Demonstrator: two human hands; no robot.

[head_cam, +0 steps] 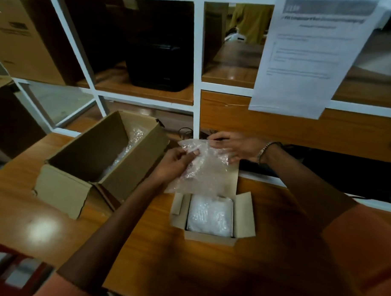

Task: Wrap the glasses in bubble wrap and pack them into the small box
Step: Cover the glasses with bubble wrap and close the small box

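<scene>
Two cardboard boxes (96, 164) (212, 217), two hands (174, 163) (236, 147), one bubble-wrap sheet (202, 170)

Glossy wooden table (61, 211): large open carton (78, 166) left, small box (212, 217) right, apart.

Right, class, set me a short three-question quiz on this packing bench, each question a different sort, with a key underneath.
1. True or false: the small box already holds a bubble-wrapped bundle.
2. Multiple choice: the bubble wrap sheet is held by A) the left hand only, B) the right hand only, C) both hands.
3. Fill in: the large box with more wrap inside stands to the ___ of the small box.

Key
1. True; a white bundle fills it and its flaps stand open.
2. C; the left hand pinches it and the right hand touches its far edge with straight fingers.
3. Left.
</scene>
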